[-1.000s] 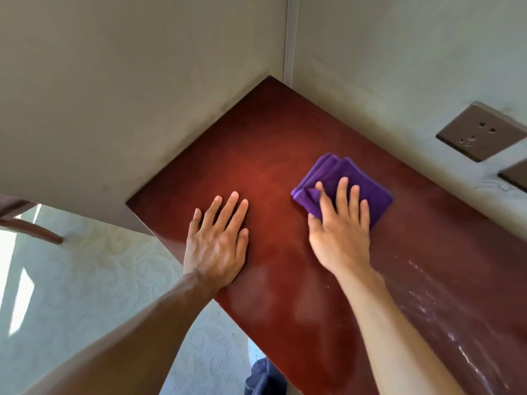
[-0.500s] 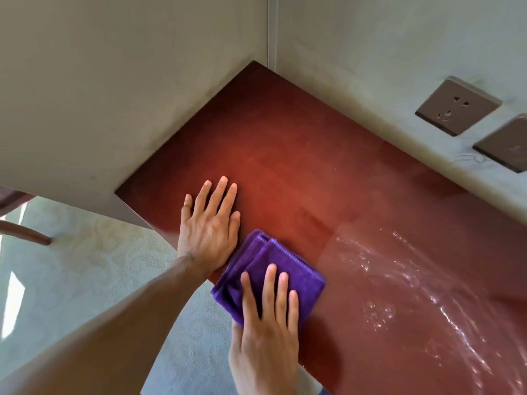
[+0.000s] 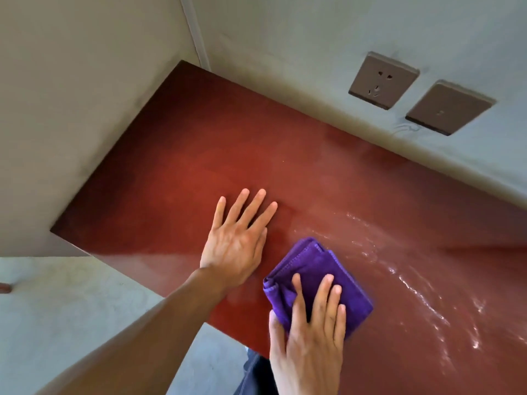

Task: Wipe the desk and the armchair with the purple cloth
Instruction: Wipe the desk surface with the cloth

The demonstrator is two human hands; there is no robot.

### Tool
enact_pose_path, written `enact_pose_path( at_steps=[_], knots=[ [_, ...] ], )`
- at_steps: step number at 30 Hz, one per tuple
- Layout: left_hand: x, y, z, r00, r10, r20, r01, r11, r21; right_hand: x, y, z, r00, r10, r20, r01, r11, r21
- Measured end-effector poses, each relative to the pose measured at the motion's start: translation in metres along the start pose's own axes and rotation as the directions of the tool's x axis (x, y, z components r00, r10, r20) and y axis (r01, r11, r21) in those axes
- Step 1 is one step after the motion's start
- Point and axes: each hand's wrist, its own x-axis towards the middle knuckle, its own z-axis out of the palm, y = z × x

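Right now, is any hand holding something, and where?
Nothing gripped. The right hand presses flat on the purple cloth, its near half; the left hand lies on the desk.

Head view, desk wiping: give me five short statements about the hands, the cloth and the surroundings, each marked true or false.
1. The right hand presses on the folded purple cloth with straight fingers. True.
2. The left hand grips the cloth as well. False: it lies flat on the bare desk, beside the cloth.
3. Shiny streaks show on the desk to the right of the cloth. True.
4. A plug sits in the wall socket. False: nothing is plugged into it.
5. The cloth lies in the far corner of the desk. False: it is near the front edge.
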Motion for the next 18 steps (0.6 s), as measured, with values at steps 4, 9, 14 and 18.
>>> enact_pose_path(
  at_steps=[4,9,14,18],
  knots=[
    [0.001,-0.001,0.007,0.999,0.011,-0.033,-0.011,1.000,0.009,0.038,-0.008,-0.003,0.999,-0.012,0.040,0.011,1.000,0.015],
    [0.000,-0.001,0.006,0.999,0.012,-0.034,-0.012,1.000,0.002,0.149,-0.023,-0.014,1.000,-0.022,0.003,0.022,1.000,0.017],
    [0.001,-0.002,0.007,1.000,0.008,-0.022,-0.008,1.000,0.007,0.261,-0.040,-0.020,0.998,0.004,0.058,-0.005,1.000,0.027],
    [0.001,-0.002,0.008,1.000,0.004,-0.030,-0.004,1.000,0.014,0.281,-0.048,-0.016,0.994,0.004,0.106,-0.005,1.000,0.010]
  ],
)
